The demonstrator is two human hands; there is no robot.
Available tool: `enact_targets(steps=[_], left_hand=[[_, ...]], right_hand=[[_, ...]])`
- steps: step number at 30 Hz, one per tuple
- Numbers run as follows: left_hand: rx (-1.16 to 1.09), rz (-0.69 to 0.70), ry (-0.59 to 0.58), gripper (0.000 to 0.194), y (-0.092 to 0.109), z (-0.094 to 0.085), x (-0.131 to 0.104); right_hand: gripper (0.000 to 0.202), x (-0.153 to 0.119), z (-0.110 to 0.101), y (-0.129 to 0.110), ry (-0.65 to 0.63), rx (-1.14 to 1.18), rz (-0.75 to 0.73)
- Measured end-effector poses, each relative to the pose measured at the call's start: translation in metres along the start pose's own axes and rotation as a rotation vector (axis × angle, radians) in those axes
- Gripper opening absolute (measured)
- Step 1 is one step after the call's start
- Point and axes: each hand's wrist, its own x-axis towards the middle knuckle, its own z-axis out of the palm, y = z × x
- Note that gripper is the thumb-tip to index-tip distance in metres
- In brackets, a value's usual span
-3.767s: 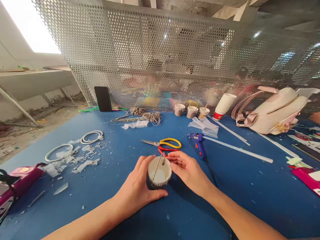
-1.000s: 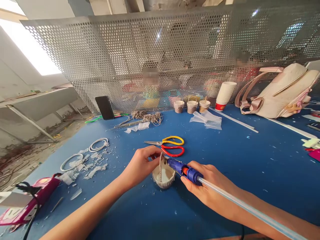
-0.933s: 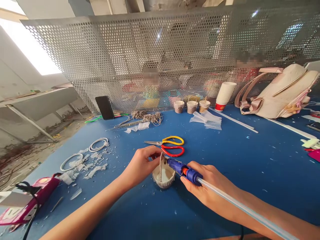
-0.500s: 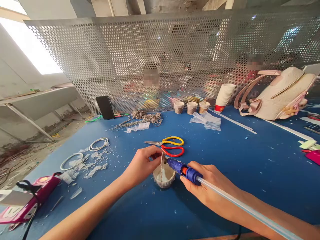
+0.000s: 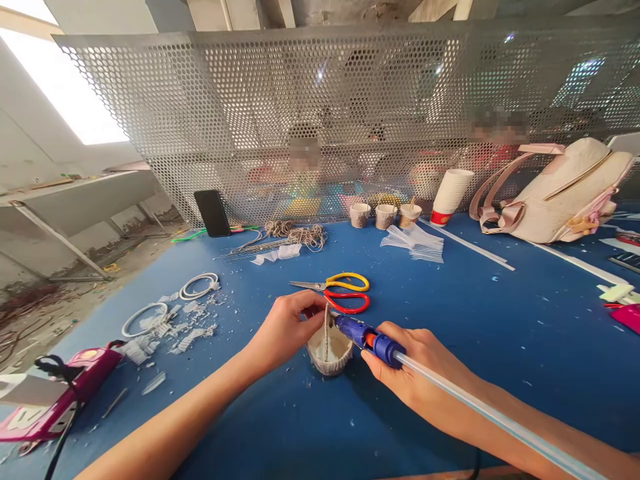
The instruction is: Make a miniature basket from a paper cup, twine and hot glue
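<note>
Holding the glue gun (image 5: 367, 340) is now the right hand (image 5: 407, 353)'s part: a few seconds ago that tool lay on the tabletop (image 5: 280, 433), and now its nozzle is at the far rim of the small cup (image 5: 331, 365). That suggests the work has reached gluing near one end of the cord handle (image 5: 327, 337); over the last second little has shifted. The cup stands on the tabletop between the two hands, below the scissors (image 5: 325, 287). The right hand is wrapped around the gun from the right, its forearm slanting in from the lower right, with the long glue stick (image 5: 480, 403) trailing back above it. The left hand (image 5: 286, 330) comes in from the left, fingers and thumb bent toward the rim beside the nozzle; their tips are partly hidden, so whether they pinch cord or cup wall I cannot tell.
</note>
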Motion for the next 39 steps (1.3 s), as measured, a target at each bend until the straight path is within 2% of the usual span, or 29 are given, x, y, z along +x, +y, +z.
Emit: enact_targets(steps=[15,29,32,39], left_hand=[[0.020,0.030,0.018,0.016,0.000,-0.001,0.001],[-0.005,-0.001,0.008,0.016,-0.002,-0.001,-0.001],[-0.016,-0.009,0.005,0.015,-0.003,-0.001,-0.001],[-0.059,-0.026,-0.020,0.017,-0.002,-0.002,-0.003]], right_hand=[[0.016,0.001,0.003,0.000,-0.007,-0.012,0.023],[0.013,0.004,0.000,-0.004,-0.087,-0.127,0.025],[0.014,0.005,-0.006,-0.007,-0.085,-0.110,0.021],[0.022,-0.001,-0.031,-0.009,-0.053,0.136,0.103]])
